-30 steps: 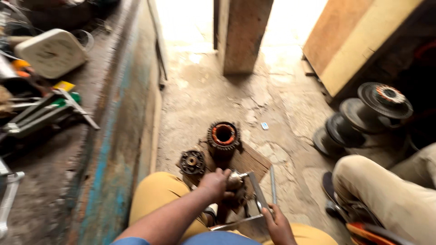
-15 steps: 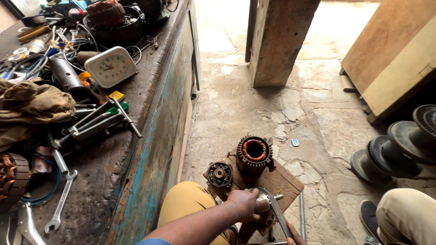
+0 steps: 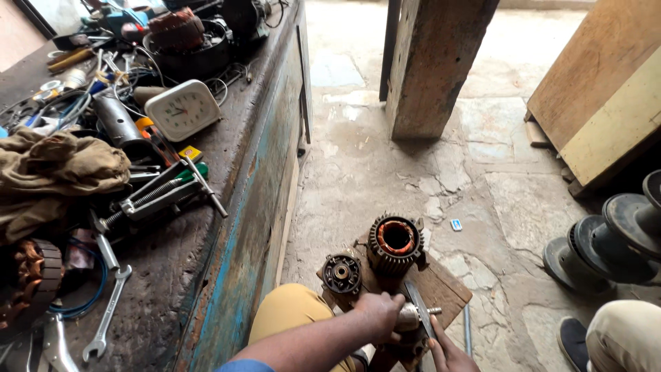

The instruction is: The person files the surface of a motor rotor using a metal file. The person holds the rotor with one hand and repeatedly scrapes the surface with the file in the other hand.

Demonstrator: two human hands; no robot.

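- Our left hand (image 3: 377, 313) is clenched around a short silvery metal shaft (image 3: 413, 318), whose thin tip pokes out to the right; the part inside the fist is hidden.
- Our right hand (image 3: 451, 353) is cut off by the bottom edge, so we cannot tell whether it is clenched or released; it lies against a flat grey metal file (image 3: 418, 306) that crosses over the shaft.
- Shaft and file sit above a worn brown wooden board (image 3: 444, 289) on the cracked, pale stone floor (image 3: 372, 172), just in front of our mustard-yellow trouser knee (image 3: 289, 313).
- On the board stand a ribbed dark stator (image 3: 394, 242) with coppery windings inside its round opening and, just beside it, a smaller round black end cap (image 3: 341, 273) with a bearing in its middle.
- To the left runs a rough dark counter (image 3: 227, 148) whose side shows chipped blue paint.
- On it lie a white square clock (image 3: 182, 109), a crumpled khaki cloth (image 3: 58, 176), a steel spanner (image 3: 107, 318) and a tangle of tools and wires too cluttered to sort out.
- A weathered wooden post (image 3: 430, 65) rises from the floor, its top cut off.
- At the right edge, black round motor housings (image 3: 606, 241) are partly out of frame, and another person's beige trouser leg (image 3: 623, 337) and dark shoe (image 3: 573, 337) show only in part.
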